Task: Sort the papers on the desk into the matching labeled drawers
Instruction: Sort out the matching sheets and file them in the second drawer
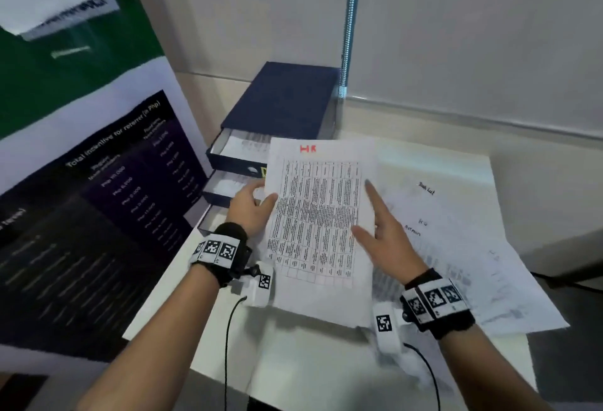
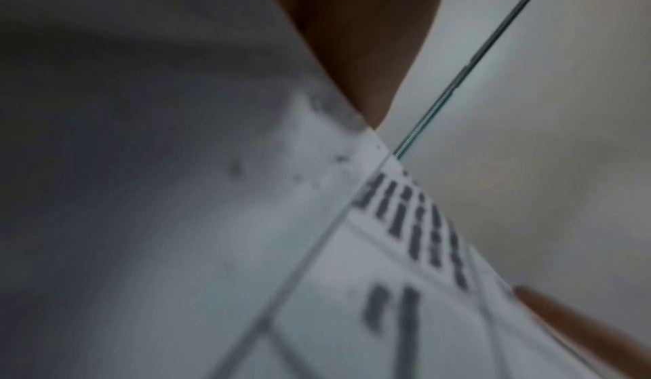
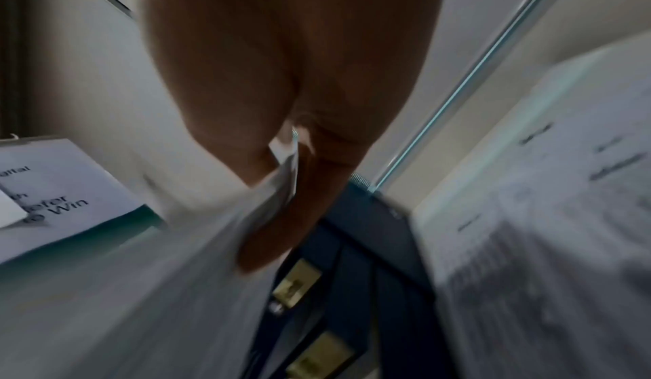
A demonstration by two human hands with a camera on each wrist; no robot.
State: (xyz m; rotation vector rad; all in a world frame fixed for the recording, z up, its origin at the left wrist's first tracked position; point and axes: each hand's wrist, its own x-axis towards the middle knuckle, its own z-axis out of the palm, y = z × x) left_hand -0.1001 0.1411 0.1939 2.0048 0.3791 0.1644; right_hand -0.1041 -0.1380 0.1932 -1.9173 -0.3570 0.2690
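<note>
I hold a printed sheet marked "HR" in red (image 1: 318,214) above the desk with both hands. My left hand (image 1: 261,196) grips its left edge, thumb on top. My right hand (image 1: 363,211) pinches the right edge, thumb on the print and index finger stretched along the sheet. In the right wrist view the sheet's edge (image 3: 278,190) runs between thumb and fingers (image 3: 274,234). The left wrist view shows the sheet (image 2: 176,190) close up and blurred. A dark blue drawer unit (image 1: 284,107) stands at the back left. Its top drawer (image 1: 235,149) and middle drawer (image 1: 225,187) are pulled out, with paper inside.
More loose papers (image 1: 456,231) are spread over the right half of the white desk (image 1: 293,361). A large poster (image 1: 98,198) stands along the desk's left side. A metal pole (image 1: 350,18) rises behind the drawer unit. Brass label holders (image 3: 297,285) sit on the drawer fronts.
</note>
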